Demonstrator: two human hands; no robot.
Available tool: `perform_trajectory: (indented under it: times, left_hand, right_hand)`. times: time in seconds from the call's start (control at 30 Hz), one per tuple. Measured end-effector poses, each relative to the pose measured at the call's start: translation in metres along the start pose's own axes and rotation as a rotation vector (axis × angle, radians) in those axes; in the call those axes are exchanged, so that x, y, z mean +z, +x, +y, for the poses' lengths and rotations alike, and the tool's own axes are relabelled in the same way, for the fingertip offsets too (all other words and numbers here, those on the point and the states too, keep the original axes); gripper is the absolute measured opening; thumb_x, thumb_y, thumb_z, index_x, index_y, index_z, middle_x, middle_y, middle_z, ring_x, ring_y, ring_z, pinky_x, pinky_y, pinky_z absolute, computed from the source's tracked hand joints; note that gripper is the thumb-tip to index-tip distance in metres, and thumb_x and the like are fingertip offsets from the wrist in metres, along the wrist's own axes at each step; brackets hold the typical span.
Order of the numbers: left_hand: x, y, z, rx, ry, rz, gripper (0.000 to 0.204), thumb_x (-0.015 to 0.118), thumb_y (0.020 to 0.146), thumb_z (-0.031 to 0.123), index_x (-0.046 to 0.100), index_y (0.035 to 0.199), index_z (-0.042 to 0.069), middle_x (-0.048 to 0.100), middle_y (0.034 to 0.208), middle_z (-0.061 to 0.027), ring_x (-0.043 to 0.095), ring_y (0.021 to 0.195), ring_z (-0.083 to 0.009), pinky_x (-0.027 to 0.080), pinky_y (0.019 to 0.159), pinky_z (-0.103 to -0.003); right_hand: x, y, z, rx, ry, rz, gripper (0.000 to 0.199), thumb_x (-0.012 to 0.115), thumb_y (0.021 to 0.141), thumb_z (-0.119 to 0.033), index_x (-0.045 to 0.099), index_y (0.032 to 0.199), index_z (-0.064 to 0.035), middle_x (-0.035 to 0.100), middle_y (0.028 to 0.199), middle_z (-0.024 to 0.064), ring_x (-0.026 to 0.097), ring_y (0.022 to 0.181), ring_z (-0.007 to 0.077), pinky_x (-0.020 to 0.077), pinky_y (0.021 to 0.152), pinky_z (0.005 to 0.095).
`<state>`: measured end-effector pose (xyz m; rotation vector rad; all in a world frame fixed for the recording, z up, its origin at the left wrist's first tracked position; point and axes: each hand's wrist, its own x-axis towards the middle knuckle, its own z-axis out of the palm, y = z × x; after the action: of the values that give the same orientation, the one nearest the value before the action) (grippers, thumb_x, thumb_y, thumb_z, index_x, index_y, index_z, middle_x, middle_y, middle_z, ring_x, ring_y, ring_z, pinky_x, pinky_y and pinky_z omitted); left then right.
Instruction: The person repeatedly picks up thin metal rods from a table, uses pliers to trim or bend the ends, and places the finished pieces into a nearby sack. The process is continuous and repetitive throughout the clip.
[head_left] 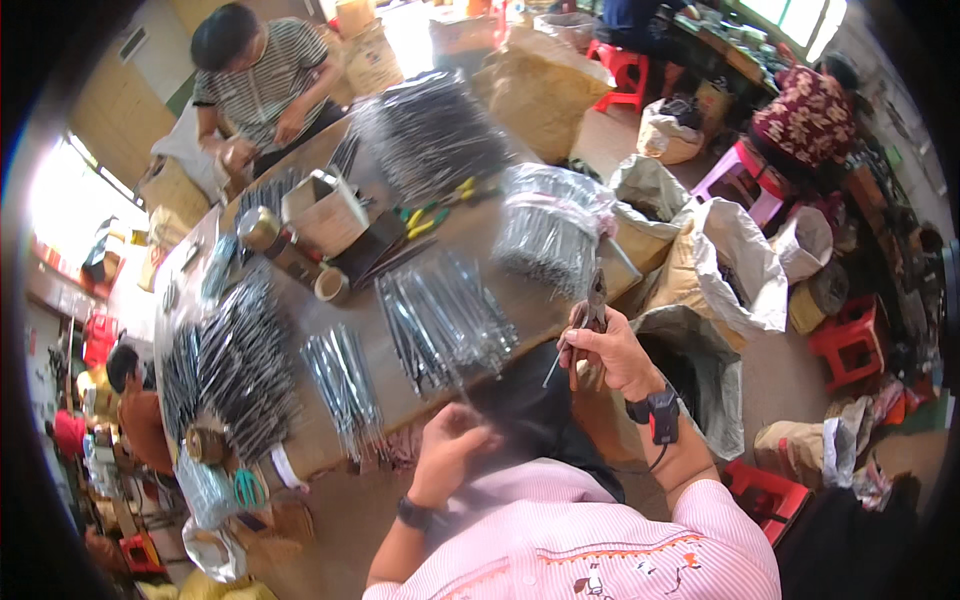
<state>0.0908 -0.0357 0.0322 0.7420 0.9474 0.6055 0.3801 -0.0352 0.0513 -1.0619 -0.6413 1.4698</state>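
My right hand (622, 357) grips a pair of pliers (596, 301), jaws pointing up and away over the table's near right corner. A thin metal rod (551, 371) sticks out below its fingers; whether the fingers or the pliers hold it I cannot make out. My left hand (452, 448) is in front of my body at the table's near edge. Motion smears its fingers, so anything in them is hidden. Closest to it on the table are a bundle of shiny metal rods (445, 320) and a smaller bundle of rods (342, 385).
Darker rods (245, 355) lie piled at left, a big rod stack (430, 135) at the back. Wrapped rods (545, 230) rest at the right edge. Yellow-and-green-handled pliers (425, 222) lie mid-table beside a box (325, 213). Open sacks (735, 265) stand right; a person (270, 80) sits opposite.
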Motion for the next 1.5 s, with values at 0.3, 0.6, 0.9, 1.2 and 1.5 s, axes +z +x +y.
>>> perform_trajectory:
  times: [0.3,0.6,0.9,1.2,1.5]
  left_hand:
    - [0.006,0.008,0.012,0.273,-0.012,-0.046,0.012,0.066,0.085,-0.005,0.058,0.092,0.002,0.067,0.087,-0.0067,0.069,0.078,-0.0168,0.058,0.070,-0.028]
    - [-0.008,0.014,0.013,0.275,0.035,-0.021,0.014,0.071,0.082,-0.004,0.061,0.091,0.000,0.069,0.086,-0.0077,0.069,0.077,-0.0161,0.058,0.070,-0.027]
    - [-0.007,0.004,0.016,0.152,0.031,-0.115,0.022,0.068,0.083,-0.004,0.058,0.102,-0.001,0.066,0.086,-0.0063,0.068,0.078,-0.0147,0.057,0.068,-0.026]
    - [-0.005,-0.002,0.028,0.031,0.009,-0.295,0.027,0.062,0.086,-0.001,0.053,0.112,-0.002,0.061,0.095,-0.0073,0.066,0.083,-0.0161,0.054,0.071,-0.027]
    - [-0.006,0.005,0.021,-0.164,-0.547,-0.250,0.035,0.048,0.102,0.036,0.059,0.094,0.004,0.062,0.094,-0.0086,0.063,0.084,-0.0203,0.047,0.068,-0.029]
  right_hand:
    - [0.065,-0.010,0.027,-0.109,-0.171,-0.041,0.012,0.065,0.089,-0.001,0.055,0.095,-0.0017,0.068,0.083,0.0135,0.068,0.072,0.0191,0.0556,0.056,0.0287]
    - [0.090,-0.011,0.056,-0.126,-0.288,-0.095,0.017,0.066,0.090,-0.002,0.059,0.104,0.0020,0.068,0.082,0.0090,0.066,0.071,0.0120,0.0525,0.052,0.0250]
    - [0.085,0.007,0.038,-0.146,-0.166,0.024,0.021,0.066,0.088,-0.004,0.062,0.108,0.0002,0.069,0.085,0.0071,0.063,0.067,0.0096,0.0485,0.054,0.0223]
    - [0.077,0.009,0.044,0.110,-0.214,-0.023,0.022,0.071,0.086,-0.006,0.064,0.105,0.0025,0.069,0.087,0.0098,0.066,0.070,0.0134,0.0539,0.065,0.0273]
    - [0.085,0.003,0.045,-0.020,-0.224,-0.031,0.018,0.071,0.085,-0.004,0.064,0.100,0.0027,0.069,0.084,0.0084,0.065,0.069,0.0115,0.0531,0.058,0.0250]
